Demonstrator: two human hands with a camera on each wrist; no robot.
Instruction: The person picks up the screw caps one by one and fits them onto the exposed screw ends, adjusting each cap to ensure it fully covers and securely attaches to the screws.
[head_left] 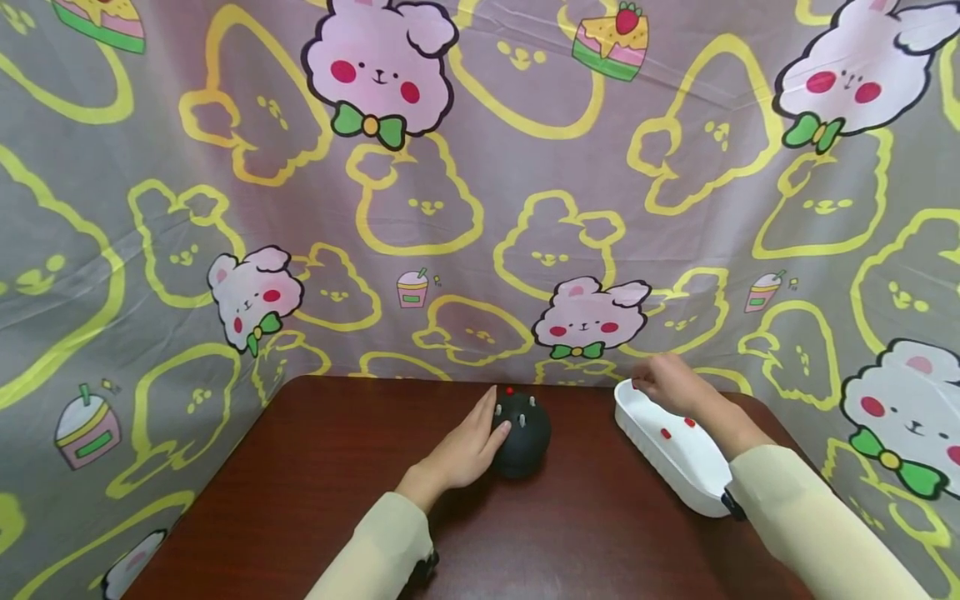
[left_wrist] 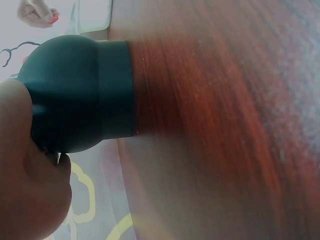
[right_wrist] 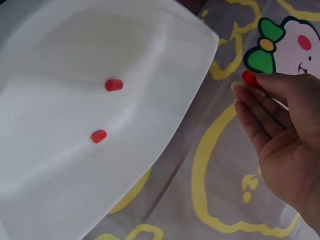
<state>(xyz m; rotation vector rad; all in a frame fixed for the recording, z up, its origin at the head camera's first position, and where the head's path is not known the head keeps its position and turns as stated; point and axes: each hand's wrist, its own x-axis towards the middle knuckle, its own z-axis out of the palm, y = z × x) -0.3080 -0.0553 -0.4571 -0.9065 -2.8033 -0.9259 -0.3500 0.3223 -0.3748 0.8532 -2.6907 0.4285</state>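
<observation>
A black ball-shaped stand (head_left: 522,446) with a flat foot rises from the table, with several short metal pegs (head_left: 522,421) on top and a red piece (head_left: 510,390) at its far side. My left hand (head_left: 468,442) rests against the stand's left side, fingers extended, thumb on its near face. Over the far end of the white tray (head_left: 660,450), my right hand (head_left: 667,385) pinches a small red cylinder (right_wrist: 249,78) between thumb and index finger, the other fingers loosely bent. Two more red cylinders (right_wrist: 114,84) lie inside the tray.
The dark reddish-brown table (head_left: 337,467) meets a patterned cloth (head_left: 480,208) at its back and sides. The long tray stands to the right of the black stand, under my right forearm. A dark wrist strap (head_left: 733,504) shows beside the tray's near end.
</observation>
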